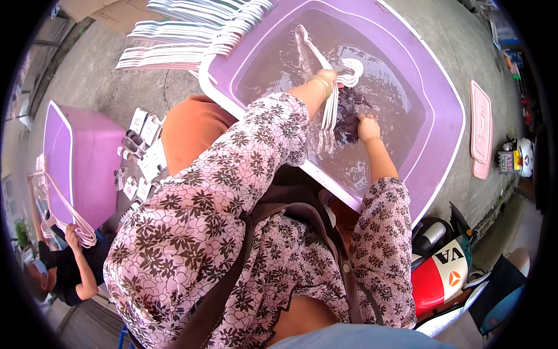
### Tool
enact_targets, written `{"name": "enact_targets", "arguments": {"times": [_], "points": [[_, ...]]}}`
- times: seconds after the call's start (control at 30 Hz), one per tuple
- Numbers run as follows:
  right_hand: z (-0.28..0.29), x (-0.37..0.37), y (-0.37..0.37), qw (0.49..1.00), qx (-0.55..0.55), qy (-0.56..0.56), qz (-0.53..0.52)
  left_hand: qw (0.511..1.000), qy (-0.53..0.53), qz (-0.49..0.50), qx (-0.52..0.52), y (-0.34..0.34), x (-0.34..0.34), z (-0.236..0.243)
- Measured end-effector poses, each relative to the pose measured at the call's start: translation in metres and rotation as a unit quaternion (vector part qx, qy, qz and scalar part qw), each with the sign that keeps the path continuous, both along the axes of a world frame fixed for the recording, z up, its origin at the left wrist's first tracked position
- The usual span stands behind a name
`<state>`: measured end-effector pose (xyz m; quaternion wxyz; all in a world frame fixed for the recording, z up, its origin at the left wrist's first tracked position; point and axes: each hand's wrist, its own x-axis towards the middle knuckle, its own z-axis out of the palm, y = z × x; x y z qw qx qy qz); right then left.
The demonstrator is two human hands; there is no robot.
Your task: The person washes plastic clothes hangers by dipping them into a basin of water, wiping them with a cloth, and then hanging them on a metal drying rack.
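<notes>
A bunch of white plastic clothes hangers (330, 110) is gripped near the hooks by my left hand (327, 79), closed around it. The bunch is partly dipped in the cloudy water of a large purple tub (433, 87). Just to the right, my right hand (368, 126) is closed on a dark, wet cloth (349, 113) at the water's surface. That cloth lies against the hangers, and part of it is under water. My sleeves have a pink and dark floral print.
Many hangers (192, 35) rest on the tub's upper-left rim. To the left stand another purple tub (96, 157) and white-and-grey pieces (142, 151). A co-worker (67, 273) holds pink hangers (64, 203). A pink lid (480, 131) and a motorbike (436, 273) are on the right.
</notes>
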<state>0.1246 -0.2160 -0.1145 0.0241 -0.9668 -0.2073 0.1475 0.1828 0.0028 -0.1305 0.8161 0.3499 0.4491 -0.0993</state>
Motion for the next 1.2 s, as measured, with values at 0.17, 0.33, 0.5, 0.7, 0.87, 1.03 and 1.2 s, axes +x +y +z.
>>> {"name": "enact_targets", "arguments": {"times": [0.17, 0.33, 0.5, 0.7, 0.87, 1.03, 1.2], "points": [[-0.017, 0.03, 0.016, 0.77, 0.405, 0.325, -0.372, 0.993, -0.014, 0.115, 0.035, 0.009, 0.001, -0.082], [0.097, -0.013, 0.046, 0.586, 0.639, 0.316, -0.386, 0.998, 0.041, 0.036, 0.03, -0.043, -0.007, -0.022], [0.118, -0.031, 0.071, 0.74, 0.565, 0.225, -0.288, 0.994, -0.024, 0.068, -0.083, -0.019, -0.014, 0.02], [0.113, -0.056, 0.062, 0.87, 0.493, -0.015, 0.024, 0.99, -0.069, 0.015, -0.12, 0.008, -0.048, 0.094], [0.11, -0.065, 0.023, 0.795, 0.57, 0.162, -0.127, 0.977, -0.181, -0.031, -0.109, 0.017, -0.062, 0.129], [0.185, -0.073, 0.066, 0.754, 0.633, 0.159, -0.069, 0.96, -0.275, -0.035, -0.044, 0.005, -0.064, 0.138], [0.156, -0.078, 0.041, 0.794, 0.587, 0.116, -0.112, 0.954, -0.256, -0.029, -0.153, 0.009, -0.068, 0.177]]}}
